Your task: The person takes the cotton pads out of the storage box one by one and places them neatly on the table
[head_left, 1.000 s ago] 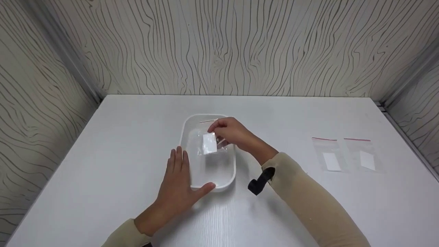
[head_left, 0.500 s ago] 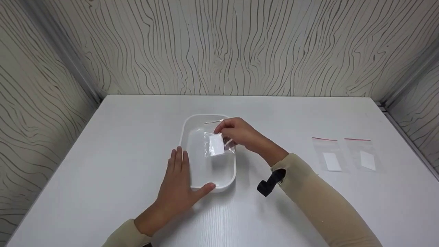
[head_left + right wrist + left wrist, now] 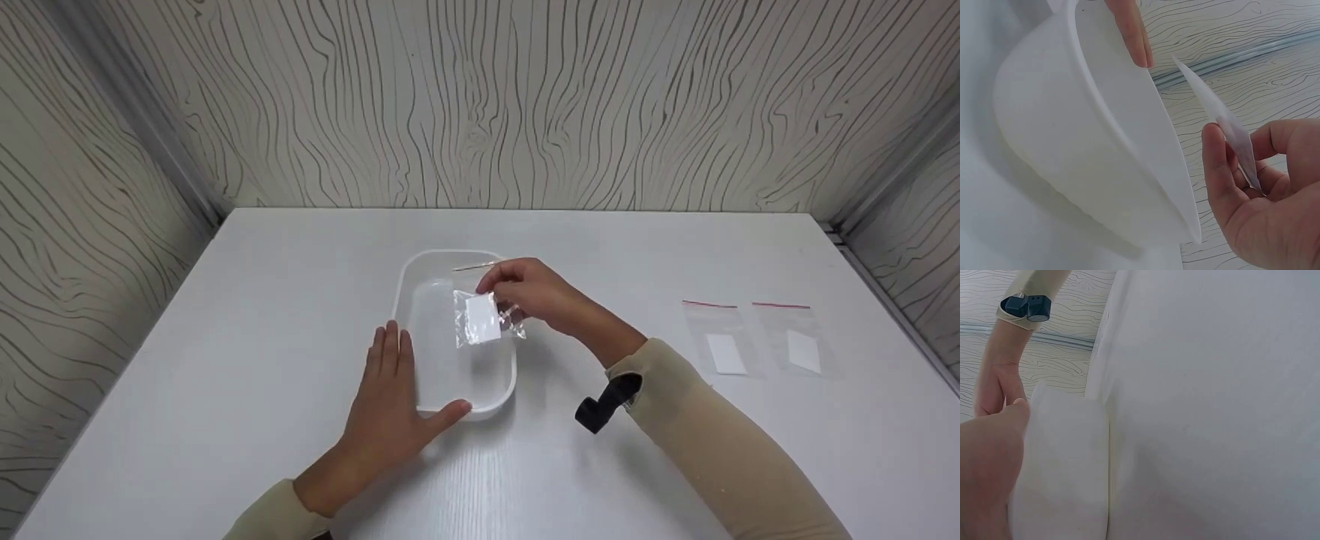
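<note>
A white rectangular tub [image 3: 442, 375] with rounded corners stands mid-table. My left hand [image 3: 386, 409] rests against its near left corner, fingers straight along the left side and thumb on the near rim. Over the tub's right side, my right hand [image 3: 531, 291] pinches a small clear zip-lock bag [image 3: 481, 319] between thumb and fingers. Inside the bag sits a white rectangular piece. The right wrist view shows the bag [image 3: 1216, 109] tilted and raised above the tub wall [image 3: 1055, 118]. Part of the bag is hidden behind the right fingers.
Two similar zip-lock bags, a left one [image 3: 724, 337] and a right one [image 3: 801, 341], lie side by side on the white table [image 3: 247, 330] at the right. Each has a red strip and a white piece inside. Wood-patterned panels [image 3: 480, 105] stand behind and at both sides.
My right hand has moved to the right with the bag, from the tub's middle toward its right rim. The left hand, the tub and the two bags on the table have stayed put.
</note>
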The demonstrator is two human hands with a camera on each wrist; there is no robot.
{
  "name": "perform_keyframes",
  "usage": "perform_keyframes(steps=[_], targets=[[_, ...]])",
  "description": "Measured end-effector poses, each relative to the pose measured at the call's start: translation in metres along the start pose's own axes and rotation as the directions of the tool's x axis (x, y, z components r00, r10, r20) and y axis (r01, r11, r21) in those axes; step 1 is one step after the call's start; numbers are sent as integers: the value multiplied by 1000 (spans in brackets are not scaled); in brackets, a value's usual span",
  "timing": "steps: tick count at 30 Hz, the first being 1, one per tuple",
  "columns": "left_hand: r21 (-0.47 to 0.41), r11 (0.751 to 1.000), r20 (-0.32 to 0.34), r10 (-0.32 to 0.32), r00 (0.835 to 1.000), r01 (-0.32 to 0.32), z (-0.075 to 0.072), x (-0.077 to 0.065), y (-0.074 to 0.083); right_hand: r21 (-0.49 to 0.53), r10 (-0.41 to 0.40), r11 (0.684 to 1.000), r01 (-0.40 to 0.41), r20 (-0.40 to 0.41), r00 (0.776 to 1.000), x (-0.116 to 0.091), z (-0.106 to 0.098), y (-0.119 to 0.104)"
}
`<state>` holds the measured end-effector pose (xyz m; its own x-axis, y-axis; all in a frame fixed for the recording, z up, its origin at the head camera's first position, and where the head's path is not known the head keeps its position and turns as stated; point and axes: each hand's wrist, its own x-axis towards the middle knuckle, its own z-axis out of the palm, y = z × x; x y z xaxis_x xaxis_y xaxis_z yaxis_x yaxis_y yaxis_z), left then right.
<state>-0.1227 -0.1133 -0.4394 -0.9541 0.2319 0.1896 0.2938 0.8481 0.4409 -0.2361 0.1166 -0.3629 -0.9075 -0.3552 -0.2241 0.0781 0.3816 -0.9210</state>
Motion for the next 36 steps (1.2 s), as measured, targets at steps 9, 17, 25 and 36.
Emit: perform_keyframes(steps=[9,17,25,36], targets=[[-6,1000,11,-12,1000,12,-2,-2,1,10,-15,1000,15,-1,1000,-4,-9,7],[2,1000,0,-3,1000,3,-1,-2,0,12,-10,1000,10,-7,1000,-9,-18,10],[1,1000,-4,1,1000,-1,0,-2,0,-2,-18,1000,18,-16,1000,-15,-26,12],[-16,1000,8,-1,1000,1,-1,-2,0,18,-31,999,31,-14,999,-23,-39,19]])
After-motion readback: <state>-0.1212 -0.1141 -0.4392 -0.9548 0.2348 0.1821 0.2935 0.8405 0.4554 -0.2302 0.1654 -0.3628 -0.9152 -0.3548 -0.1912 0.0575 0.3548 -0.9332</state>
